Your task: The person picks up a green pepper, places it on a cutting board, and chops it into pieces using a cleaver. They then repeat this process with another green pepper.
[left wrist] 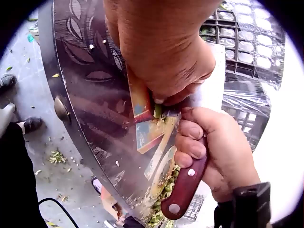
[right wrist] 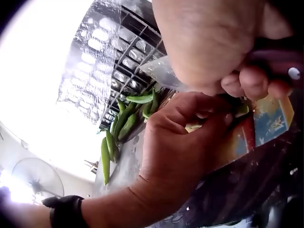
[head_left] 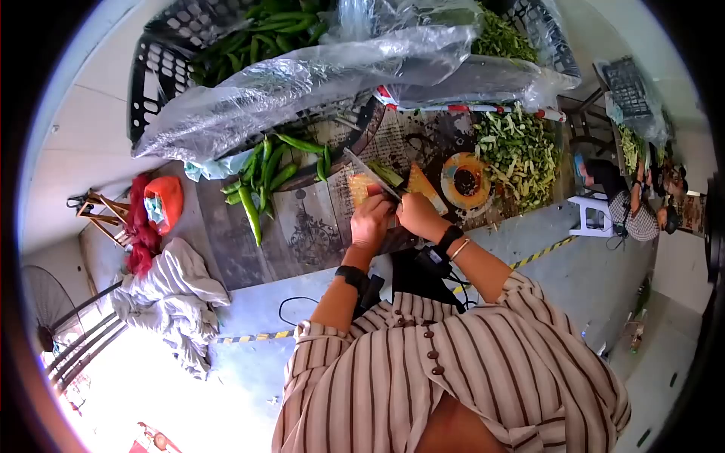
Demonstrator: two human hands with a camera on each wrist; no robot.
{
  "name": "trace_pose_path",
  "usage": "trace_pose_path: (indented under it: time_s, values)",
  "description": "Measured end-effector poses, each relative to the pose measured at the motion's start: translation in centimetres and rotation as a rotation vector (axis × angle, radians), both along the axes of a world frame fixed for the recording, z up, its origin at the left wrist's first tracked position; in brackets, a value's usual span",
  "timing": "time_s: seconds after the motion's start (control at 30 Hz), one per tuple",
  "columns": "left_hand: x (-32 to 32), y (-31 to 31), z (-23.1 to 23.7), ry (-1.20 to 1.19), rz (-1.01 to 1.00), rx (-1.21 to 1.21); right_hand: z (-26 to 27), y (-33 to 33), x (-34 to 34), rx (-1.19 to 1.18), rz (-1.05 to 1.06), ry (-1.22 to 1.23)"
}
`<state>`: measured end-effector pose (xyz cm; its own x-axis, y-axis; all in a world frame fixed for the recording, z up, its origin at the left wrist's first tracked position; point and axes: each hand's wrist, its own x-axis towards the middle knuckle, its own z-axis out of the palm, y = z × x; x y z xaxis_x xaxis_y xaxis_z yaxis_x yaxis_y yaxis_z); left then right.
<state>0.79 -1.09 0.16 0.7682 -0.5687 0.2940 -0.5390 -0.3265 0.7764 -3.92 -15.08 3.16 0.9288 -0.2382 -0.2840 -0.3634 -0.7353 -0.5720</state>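
My right hand grips a knife by its dark red handle, and the blade points away to the left. Close against it, my left hand has its fingers curled around a green pepper piece, mostly hidden by the fingers. Just beyond the blade lies some green pepper. Whole green peppers are heaped on the table, left of the hands.
Chopped pepper is piled on the table to the right. Behind stand plastic-draped crates holding peppers. Grey cloth and an orange bag are at left. At far right, a person is near a white stool.
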Motion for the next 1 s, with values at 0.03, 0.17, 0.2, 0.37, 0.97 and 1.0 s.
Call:
trace_pose_path:
  time_s: [0.03,0.17,0.2,0.37,0.97,1.0]
  values:
    - [0.4,-0.2,-0.1,0.001,0.001,0.008,0.2,-0.2,0.3,-0.006,0.000,-0.020]
    - [0.6,-0.2,0.2,0.019,0.028,-0.017,1.8,-0.9,-0.7,-0.026,0.018,-0.007]
    - [0.5,-0.1,0.1,0.027,0.009,-0.006,2.2,-1.0,-1.7,-0.034,0.029,0.061]
    - [0.4,0.1,-0.4,0.010,0.004,-0.001,3.4,-1.3,-3.6,0.016,0.051,0.252]
    - [0.7,0.4,-0.3,0.036,-0.030,0.002,4.2,-1.5,-3.0,0.018,0.061,0.255]
    - [0.7,0.5,-0.4,0.050,-0.044,0.002,3.5,-1.6,-3.7,0.039,0.078,0.251]
